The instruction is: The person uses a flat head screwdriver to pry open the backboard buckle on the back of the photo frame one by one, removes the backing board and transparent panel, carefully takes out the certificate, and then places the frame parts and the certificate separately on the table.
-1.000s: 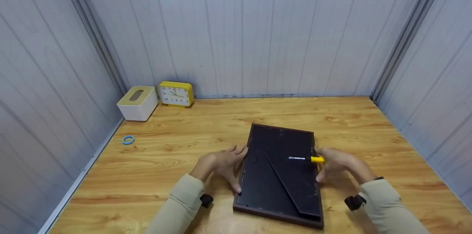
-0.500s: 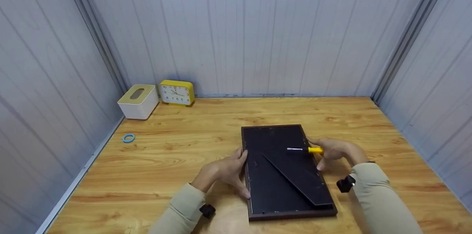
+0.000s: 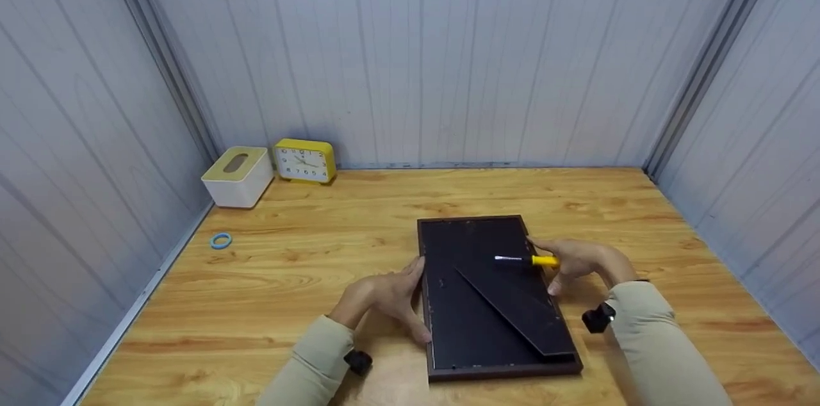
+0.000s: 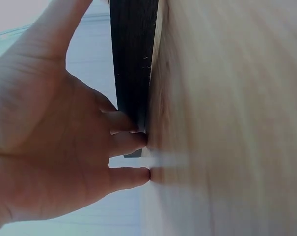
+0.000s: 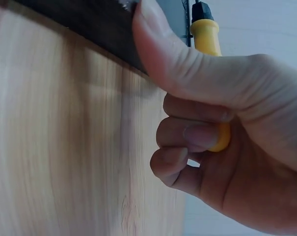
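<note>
A dark picture frame (image 3: 464,323) lies face down on the table, its black back up. The stand flap (image 3: 519,313) runs slantwise across that back. At the frame's left side, my left hand (image 3: 392,299) has thumb and fingers spread along the edge; in the left wrist view the straight fingertips (image 4: 131,142) touch the frame's side and the tabletop. My right hand (image 3: 580,260) holds a yellow-handled screwdriver (image 3: 544,260), lower fingers curled round the handle, shaft pointing left above the frame. Its thumb (image 5: 160,44) presses the frame's right edge.
A white tissue box (image 3: 237,178) with a yellowish lid and a yellow clock (image 3: 305,161) stand at the back left. A small blue ring (image 3: 221,240) lies in front of them. Panel walls (image 3: 410,60) close in the wooden table (image 3: 307,227) at the back and sides.
Over the second the frame has turned anticlockwise, its near end swinging right, with both hands on its edges. In the last half second it has hardly moved. The screwdriver stays in my right hand.
</note>
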`<action>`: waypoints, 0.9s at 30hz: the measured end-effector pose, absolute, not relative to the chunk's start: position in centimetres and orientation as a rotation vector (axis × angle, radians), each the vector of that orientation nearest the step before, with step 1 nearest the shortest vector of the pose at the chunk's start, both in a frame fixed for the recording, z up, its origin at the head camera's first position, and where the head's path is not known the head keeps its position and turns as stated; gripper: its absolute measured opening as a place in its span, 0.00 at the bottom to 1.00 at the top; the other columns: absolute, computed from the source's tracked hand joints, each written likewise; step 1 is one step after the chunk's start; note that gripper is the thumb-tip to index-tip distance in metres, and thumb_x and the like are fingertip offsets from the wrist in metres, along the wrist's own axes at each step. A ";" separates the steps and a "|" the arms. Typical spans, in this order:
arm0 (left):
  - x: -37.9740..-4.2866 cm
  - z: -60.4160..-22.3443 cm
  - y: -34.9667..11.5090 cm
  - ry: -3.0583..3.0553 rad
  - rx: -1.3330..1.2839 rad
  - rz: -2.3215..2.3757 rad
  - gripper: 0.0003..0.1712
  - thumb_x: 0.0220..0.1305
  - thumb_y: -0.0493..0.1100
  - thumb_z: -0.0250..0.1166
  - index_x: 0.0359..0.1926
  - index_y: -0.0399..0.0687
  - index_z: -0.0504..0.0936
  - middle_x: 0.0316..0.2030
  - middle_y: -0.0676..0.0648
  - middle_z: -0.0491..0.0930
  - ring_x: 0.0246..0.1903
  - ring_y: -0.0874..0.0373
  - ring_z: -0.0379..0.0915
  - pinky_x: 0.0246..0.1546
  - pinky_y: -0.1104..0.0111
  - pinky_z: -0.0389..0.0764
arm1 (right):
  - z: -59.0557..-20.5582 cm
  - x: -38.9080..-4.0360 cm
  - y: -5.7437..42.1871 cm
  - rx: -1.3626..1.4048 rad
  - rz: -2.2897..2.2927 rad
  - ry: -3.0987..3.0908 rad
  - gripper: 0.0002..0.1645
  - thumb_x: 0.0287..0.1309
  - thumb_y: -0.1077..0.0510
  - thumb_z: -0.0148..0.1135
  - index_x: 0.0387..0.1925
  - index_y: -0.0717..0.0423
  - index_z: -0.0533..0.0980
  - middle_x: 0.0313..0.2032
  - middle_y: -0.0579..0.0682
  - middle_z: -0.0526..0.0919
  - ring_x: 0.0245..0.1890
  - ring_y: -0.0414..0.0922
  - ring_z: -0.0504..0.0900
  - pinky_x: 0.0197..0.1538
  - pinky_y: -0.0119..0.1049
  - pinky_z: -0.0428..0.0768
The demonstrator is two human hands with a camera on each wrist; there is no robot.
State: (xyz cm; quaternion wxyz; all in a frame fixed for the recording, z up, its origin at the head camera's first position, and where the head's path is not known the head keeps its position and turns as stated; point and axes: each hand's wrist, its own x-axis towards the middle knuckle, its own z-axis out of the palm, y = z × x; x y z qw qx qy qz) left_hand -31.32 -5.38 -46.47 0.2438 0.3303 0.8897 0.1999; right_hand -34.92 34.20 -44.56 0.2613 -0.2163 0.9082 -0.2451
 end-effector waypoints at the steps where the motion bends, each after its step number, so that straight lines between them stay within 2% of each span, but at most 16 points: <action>1: -31.4 -46.5 -5.4 2.417 0.903 0.562 0.84 0.42 0.65 0.81 0.78 0.38 0.28 0.78 0.37 0.27 0.76 0.50 0.29 0.74 0.60 0.47 | -44.6 -34.8 34.3 -0.591 -0.676 2.456 0.70 0.45 0.60 0.81 0.79 0.59 0.45 0.75 0.69 0.50 0.72 0.68 0.52 0.68 0.63 0.60; 2: -31.5 -46.5 -5.4 2.405 0.901 0.580 0.84 0.43 0.64 0.81 0.78 0.38 0.28 0.78 0.37 0.27 0.76 0.50 0.28 0.74 0.60 0.46 | -44.6 -34.6 34.4 -0.604 -0.680 2.458 0.69 0.45 0.60 0.81 0.79 0.60 0.45 0.75 0.69 0.50 0.72 0.68 0.52 0.67 0.62 0.62; 7: -31.8 -46.6 -5.6 2.359 0.905 0.667 0.78 0.47 0.58 0.81 0.78 0.38 0.32 0.77 0.35 0.27 0.76 0.49 0.27 0.74 0.59 0.44 | -44.8 -33.8 34.8 -0.656 -0.660 2.500 0.65 0.49 0.57 0.78 0.79 0.60 0.46 0.74 0.68 0.54 0.64 0.62 0.67 0.59 0.55 0.73; 9: -31.8 -46.7 -5.7 2.348 0.906 0.697 0.76 0.49 0.56 0.80 0.78 0.37 0.32 0.77 0.35 0.27 0.76 0.49 0.27 0.74 0.58 0.43 | -44.9 -33.6 34.9 -0.666 -0.659 2.509 0.64 0.50 0.57 0.78 0.79 0.60 0.47 0.74 0.68 0.55 0.49 0.58 0.74 0.50 0.50 0.75; 10: -31.8 -46.7 -5.7 2.345 0.906 0.708 0.76 0.50 0.55 0.80 0.78 0.36 0.32 0.77 0.35 0.27 0.76 0.49 0.27 0.74 0.58 0.42 | -44.9 -33.5 34.9 -0.665 -0.664 2.513 0.64 0.50 0.57 0.78 0.79 0.59 0.47 0.74 0.68 0.54 0.54 0.55 0.73 0.51 0.47 0.75; 12: -31.8 -46.8 -5.7 2.342 0.911 0.727 0.75 0.50 0.55 0.79 0.78 0.36 0.32 0.77 0.34 0.28 0.76 0.48 0.28 0.74 0.58 0.41 | -44.9 -33.3 35.0 -0.654 -0.671 2.512 0.64 0.50 0.58 0.78 0.79 0.59 0.48 0.73 0.69 0.56 0.41 0.52 0.73 0.43 0.45 0.74; 14: -31.8 -46.7 -5.7 2.328 0.900 0.743 0.74 0.52 0.55 0.78 0.79 0.38 0.32 0.77 0.36 0.28 0.76 0.47 0.27 0.74 0.57 0.39 | -44.9 -33.0 35.2 -0.652 -0.697 2.504 0.64 0.49 0.58 0.79 0.78 0.61 0.48 0.72 0.70 0.56 0.43 0.57 0.75 0.46 0.48 0.76; 15: -31.8 -46.7 -5.7 2.323 0.901 0.744 0.73 0.53 0.55 0.77 0.79 0.39 0.31 0.78 0.37 0.29 0.76 0.47 0.26 0.74 0.57 0.39 | -44.8 -32.9 35.3 -0.644 -0.705 2.504 0.64 0.48 0.58 0.79 0.78 0.62 0.48 0.72 0.70 0.56 0.51 0.61 0.75 0.52 0.52 0.76; 17: -31.9 -46.7 -5.7 2.312 0.909 0.746 0.72 0.55 0.56 0.76 0.79 0.41 0.31 0.78 0.39 0.28 0.76 0.45 0.25 0.74 0.55 0.38 | -44.7 -32.8 35.5 -0.648 -0.719 2.508 0.64 0.47 0.57 0.79 0.77 0.64 0.49 0.72 0.71 0.56 0.62 0.68 0.69 0.61 0.61 0.70; 18: -32.0 -46.6 -5.7 2.308 0.911 0.745 0.71 0.56 0.56 0.75 0.79 0.42 0.31 0.78 0.39 0.28 0.76 0.43 0.25 0.74 0.54 0.37 | -44.6 -32.7 35.6 -0.646 -0.726 2.511 0.65 0.47 0.57 0.80 0.77 0.64 0.49 0.72 0.71 0.55 0.68 0.69 0.60 0.65 0.63 0.64; 19: -32.0 -46.6 -5.7 2.302 0.913 0.741 0.70 0.57 0.56 0.74 0.79 0.42 0.31 0.78 0.40 0.28 0.76 0.42 0.24 0.74 0.53 0.37 | -44.6 -32.6 35.7 -0.650 -0.730 2.515 0.65 0.47 0.56 0.80 0.77 0.64 0.49 0.72 0.71 0.55 0.70 0.69 0.56 0.66 0.65 0.61; 21: -32.0 -46.5 -5.7 2.301 0.918 0.721 0.69 0.58 0.58 0.73 0.79 0.43 0.31 0.78 0.40 0.28 0.76 0.41 0.23 0.74 0.51 0.37 | -44.5 -32.5 35.8 -0.658 -0.726 2.531 0.65 0.47 0.56 0.80 0.77 0.64 0.49 0.72 0.71 0.55 0.70 0.69 0.58 0.65 0.64 0.63; 23: -31.9 -46.6 -5.7 2.302 0.905 0.699 0.71 0.57 0.61 0.73 0.79 0.44 0.30 0.78 0.39 0.28 0.75 0.40 0.22 0.73 0.47 0.36 | -44.3 -32.4 35.6 -0.680 -0.746 2.551 0.64 0.47 0.56 0.80 0.77 0.64 0.51 0.71 0.70 0.60 0.56 0.63 0.75 0.57 0.57 0.75; 24: -31.8 -46.7 -5.7 2.303 0.901 0.688 0.72 0.56 0.62 0.73 0.79 0.45 0.30 0.78 0.39 0.28 0.75 0.40 0.22 0.73 0.45 0.36 | -44.2 -32.3 35.5 -0.687 -0.766 2.559 0.62 0.48 0.56 0.79 0.77 0.63 0.52 0.67 0.71 0.65 0.46 0.58 0.79 0.50 0.50 0.79; 25: -31.8 -46.7 -5.7 2.306 0.897 0.676 0.73 0.55 0.63 0.74 0.79 0.45 0.29 0.78 0.39 0.28 0.75 0.40 0.22 0.72 0.44 0.35 | -44.1 -32.2 35.2 -0.708 -0.785 2.567 0.60 0.50 0.55 0.78 0.77 0.62 0.53 0.61 0.71 0.72 0.36 0.52 0.79 0.43 0.44 0.80; 27: -31.6 -46.8 -5.6 2.319 0.899 0.656 0.76 0.52 0.65 0.75 0.79 0.45 0.29 0.78 0.38 0.29 0.75 0.39 0.23 0.71 0.40 0.34 | -43.6 -31.8 34.5 -0.746 -0.825 2.572 0.53 0.57 0.52 0.74 0.76 0.60 0.56 0.48 0.64 0.78 0.23 0.43 0.69 0.30 0.37 0.74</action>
